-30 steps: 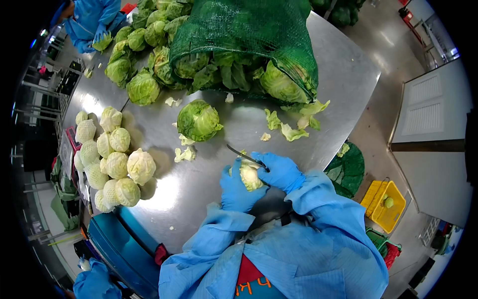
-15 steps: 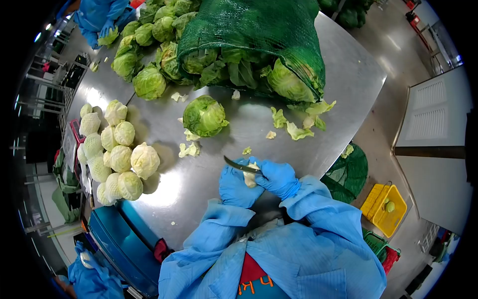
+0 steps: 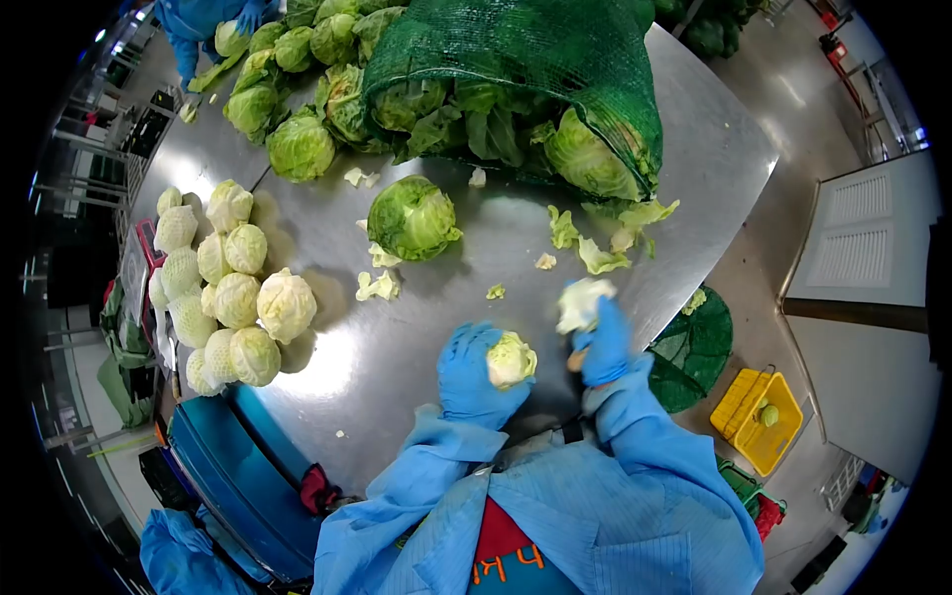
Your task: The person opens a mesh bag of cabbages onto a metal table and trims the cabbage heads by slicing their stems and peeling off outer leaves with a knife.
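My blue-gloved left hand (image 3: 468, 375) is wrapped round a small pale trimmed cabbage (image 3: 511, 361), whose leafy face turns to the right. To the right of it, my gloved right hand (image 3: 606, 345) is raised and slightly blurred, closed on a whitish cabbage leaf (image 3: 583, 303). A brownish bit under that hand looks like the end of the knife handle (image 3: 576, 361); the blade cannot be made out. Beyond both hands, a whole green cabbage (image 3: 413, 218) rests on the metal table (image 3: 397, 332).
Pale trimmed cabbages (image 3: 237, 300), several in white foam nets, stand at left. A green mesh sack (image 3: 516, 59) of cabbages lies at the back beside loose ones. Leaf scraps (image 3: 599, 256) dot the table. A yellow crate (image 3: 759, 421) stands on the floor; a co-worker's sleeve (image 3: 188, 25) shows far left.
My right hand has moved right, away from the left hand, and now carries a pale leaf. The knife blade has gone from sight. The cabbage's leafy face now shows in my left hand.
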Tool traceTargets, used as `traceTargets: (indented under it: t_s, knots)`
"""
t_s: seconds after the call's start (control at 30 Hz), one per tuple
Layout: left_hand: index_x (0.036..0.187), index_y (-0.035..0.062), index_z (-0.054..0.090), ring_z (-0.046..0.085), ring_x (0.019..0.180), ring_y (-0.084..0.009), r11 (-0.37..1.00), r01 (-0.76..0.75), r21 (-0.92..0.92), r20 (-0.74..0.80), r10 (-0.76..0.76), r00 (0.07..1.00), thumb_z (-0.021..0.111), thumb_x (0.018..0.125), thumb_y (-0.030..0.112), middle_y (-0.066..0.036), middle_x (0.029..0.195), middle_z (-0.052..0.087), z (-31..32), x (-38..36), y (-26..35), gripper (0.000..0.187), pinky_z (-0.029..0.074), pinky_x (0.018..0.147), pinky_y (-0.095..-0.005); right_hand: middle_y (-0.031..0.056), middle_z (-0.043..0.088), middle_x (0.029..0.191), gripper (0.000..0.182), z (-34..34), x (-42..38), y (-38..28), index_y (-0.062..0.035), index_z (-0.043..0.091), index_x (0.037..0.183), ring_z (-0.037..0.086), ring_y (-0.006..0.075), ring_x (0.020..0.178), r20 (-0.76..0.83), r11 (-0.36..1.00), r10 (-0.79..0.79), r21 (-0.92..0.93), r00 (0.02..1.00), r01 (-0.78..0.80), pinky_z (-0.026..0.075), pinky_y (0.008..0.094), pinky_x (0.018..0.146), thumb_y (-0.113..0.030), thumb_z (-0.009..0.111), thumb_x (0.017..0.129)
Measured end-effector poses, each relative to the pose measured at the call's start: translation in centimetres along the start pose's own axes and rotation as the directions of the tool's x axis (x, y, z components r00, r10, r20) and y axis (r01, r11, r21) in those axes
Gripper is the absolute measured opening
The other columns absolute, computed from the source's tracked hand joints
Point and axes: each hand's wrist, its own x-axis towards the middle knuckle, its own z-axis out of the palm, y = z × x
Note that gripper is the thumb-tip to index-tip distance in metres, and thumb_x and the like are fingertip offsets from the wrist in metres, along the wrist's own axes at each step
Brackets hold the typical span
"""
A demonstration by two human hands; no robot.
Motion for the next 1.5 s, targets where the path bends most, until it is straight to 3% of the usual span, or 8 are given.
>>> traceTargets:
  t_s: [0.07, 0.13, 0.37, 0.57, 0.87, 1.13, 1.3, 1.5]
  knots:
    - [0.108, 0.0056, 0.054, 0.053, 0.11, -0.0389, 0.993, -0.063, -0.101, -0.005, 0.063, 0.998, 0.087, 0.054, 0.026, -0.017, 0.113, 0.058, -0.6, -0.7, -1.8, 0.067, 0.042, 0.096, -0.0467, 0.0046, 0.057, 0.068, 0.034, -1.6, 1.9, -3.5, -0.0047, 0.059, 0.106, 0.046, 0.0137, 0.044, -0.083, 0.987, -0.082, -0.143, 0.993, 0.07, 0.038, 0.0277, 0.04, -0.036, 0.058, 0.093]
    - [0.112, 0.0067, 0.051, 0.051, 0.115, -0.0389, 0.981, -0.067, -0.184, -0.035, 0.062, 0.997, 0.089, 0.054, 0.026, -0.018, 0.119, 0.054, -1.0, -1.7, -2.8, 0.072, 0.041, 0.099, -0.0469, 0.0072, 0.061, 0.074, 0.052, -1.8, 2.5, -5.6, -0.0089, 0.053, 0.13, 0.055, 0.0187, 0.053, 0.139, 0.272, -0.587, -0.894, 0.798, 0.356, 0.048, 0.0329, 0.052, -0.039, 0.064, 0.088]
    - [0.127, 0.0049, 0.047, 0.049, 0.116, -0.0409, 0.999, -0.045, 0.01, 0.188, 0.042, 0.981, 0.088, 0.056, 0.032, -0.02, 0.122, 0.052, -3.0, -1.6, -1.6, 0.086, 0.04, 0.1, -0.0479, 0.0093, 0.066, 0.104, 0.07, 3.0, -2.3, -0.4, -0.0112, 0.048, 0.138, 0.061, 0.0146, 0.093, 0.353, 0.465, 0.359, -0.87, 0.864, 0.163, 0.048, 0.0304, 0.084, -0.027, 0.079, 0.077]
    - [0.129, 0.0034, 0.049, 0.051, 0.114, -0.0381, 0.995, 0.095, 0.028, 0.195, -0.099, 0.976, 0.087, 0.058, 0.034, -0.02, 0.125, 0.05, -2.5, -1.5, -1.9, 0.086, 0.043, 0.097, -0.0448, 0.0109, 0.063, 0.116, 0.058, 3.3, -2.1, 2.5, -0.0043, 0.054, 0.13, 0.059, 0.0152, 0.105, 0.557, 0.698, 0.468, -0.709, 0.686, 0.101, 0.045, 0.0289, 0.094, -0.034, 0.073, 0.083]
    - [0.118, 0.0033, 0.056, 0.053, 0.111, -0.0348, 0.979, 0.201, -0.038, 0.21, -0.188, 0.959, 0.086, 0.06, 0.032, -0.018, 0.119, 0.054, -2.7, -0.7, -1.7, 0.071, 0.045, 0.095, -0.0417, 0.0141, 0.063, 0.1, 0.035, 4.3, -2.8, 2.3, -0.015, 0.061, 0.119, 0.064, 0.0307, 0.088, 0.725, 0.187, 0.184, -0.689, 0.664, 0.7, 0.052, 0.0403, 0.075, -0.035, 0.057, 0.09]
    - [0.12, 0.0048, 0.055, 0.05, 0.118, -0.0303, 0.878, 0.256, -0.404, 0.115, -0.229, 0.967, 0.086, 0.062, 0.033, -0.016, 0.127, 0.048, -2.9, -3.8, -6.5, 0.072, 0.041, 0.101, -0.0397, 0.0136, 0.066, 0.091, 0.03, -3.3, 4.1, 2.9, -0.0138, 0.06, 0.111, 0.065, 0.0308, 0.08, 0.688, -0.219, -0.285, -0.725, 0.668, 0.653, 0.051, 0.042, 0.068, -0.032, 0.059, 0.087]
    - [0.127, 0.0042, 0.052, 0.045, 0.123, -0.0301, 0.786, 0.236, -0.571, 0.128, -0.199, 0.972, 0.088, 0.059, 0.036, -0.016, 0.133, 0.043, -3.6, -6.1, -9.2, 0.084, 0.037, 0.104, -0.041, 0.012, 0.066, 0.096, 0.045, 1.9, 1.9, -4.9, -0.0153, 0.055, 0.128, 0.064, 0.0274, 0.087, 0.18, -0.093, -0.236, -0.982, 0.955, 0.162, 0.05, 0.0366, 0.076, -0.034, 0.063, 0.088]
    - [0.141, 0.0007, 0.031, 0.041, 0.127, -0.0294, 0.769, 0.366, -0.524, 0.175, -0.323, 0.93, 0.089, 0.06, 0.035, -0.017, 0.135, 0.041, -3.6, -5.2, -6.1, 0.105, 0.035, 0.107, -0.0412, 0.009, 0.063, 0.109, 0.055, 4.0, 0.2, 1.4, -0.0159, 0.055, 0.131, 0.06, 0.0186, 0.094, 0.659, 0.497, 0.285, -0.722, 0.696, 0.481, 0.049, 0.0313, 0.084, -0.03, 0.073, 0.082]
